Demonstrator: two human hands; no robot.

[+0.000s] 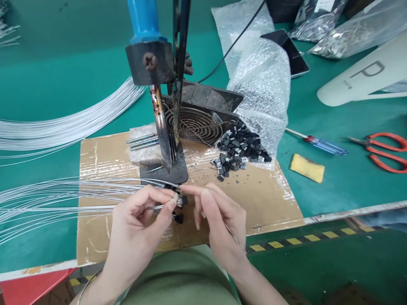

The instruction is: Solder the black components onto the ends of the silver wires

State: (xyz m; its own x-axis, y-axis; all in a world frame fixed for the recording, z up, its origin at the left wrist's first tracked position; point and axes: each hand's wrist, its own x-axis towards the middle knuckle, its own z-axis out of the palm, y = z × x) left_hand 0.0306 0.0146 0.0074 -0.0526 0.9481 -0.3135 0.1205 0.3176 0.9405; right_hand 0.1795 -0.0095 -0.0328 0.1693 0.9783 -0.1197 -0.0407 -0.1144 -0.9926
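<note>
My left hand [143, 224] pinches a thin white wire near its end, where a small black connector [182, 201] shows just beyond the fingertips. My right hand [219, 220] is close on the right, its index finger reaching to the wire tips and a thin metal tool [233, 235] lying under its curled fingers. Long white wires [98, 188] run in from the left under and past my left hand. Another black connector [178, 218] sits just below. Above my hands, a blue-handled soldering iron [160, 123] points down in its stand.
A cardboard sheet [270, 199] covers the work area. Behind are a fan [197, 123], a heap of black connectors [243, 146] and bubble wrap [267, 80]. To the right lie a screwdriver [327, 145], yellow sponge [307, 167] and red-handled scissors [384, 150]. More wires [63, 133] lie left.
</note>
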